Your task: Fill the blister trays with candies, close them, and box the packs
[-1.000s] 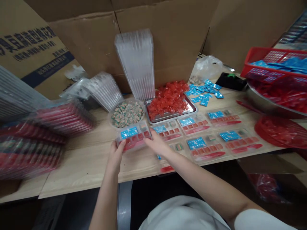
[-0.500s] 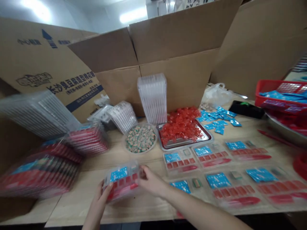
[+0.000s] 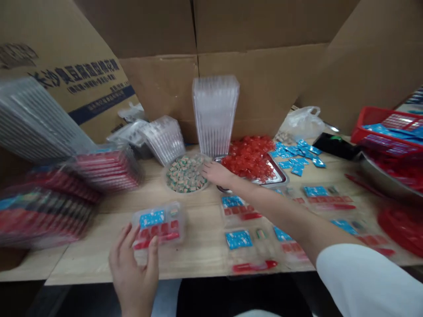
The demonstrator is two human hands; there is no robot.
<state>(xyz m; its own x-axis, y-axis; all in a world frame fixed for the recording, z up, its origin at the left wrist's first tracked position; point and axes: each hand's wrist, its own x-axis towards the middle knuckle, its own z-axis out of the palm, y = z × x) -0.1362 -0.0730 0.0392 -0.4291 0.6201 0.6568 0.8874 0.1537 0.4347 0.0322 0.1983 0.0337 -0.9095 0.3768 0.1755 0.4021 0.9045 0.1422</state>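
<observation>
My left hand (image 3: 132, 273) grips the near edge of a clear plastic compartment tray (image 3: 157, 224), which holds a blue sachet and red items. My right hand (image 3: 216, 173) reaches forward with its fingers extended and nothing in them. It is right next to a round clear bowl of wrapped green-and-cream sweets (image 3: 185, 174) and overlaps the near corner of a steel tray (image 3: 277, 177). That tray is heaped with red-wrapped sweets (image 3: 249, 158). My right forearm hides part of the filled trays to the right.
Filled trays (image 3: 238, 240) lie across the wooden table (image 3: 198, 255), with blue sachets (image 3: 295, 158) behind them. Stacks of packed trays (image 3: 105, 169) and clear trays (image 3: 214, 112) stand at left and centre. A red basket (image 3: 386, 132) and steel basin (image 3: 390, 180) sit right, before cardboard boxes (image 3: 261, 35).
My right hand has let go of the tray and moved forward to the bowl and steel tray. My left hand stays at the tray's near edge, and the view has shifted slightly.
</observation>
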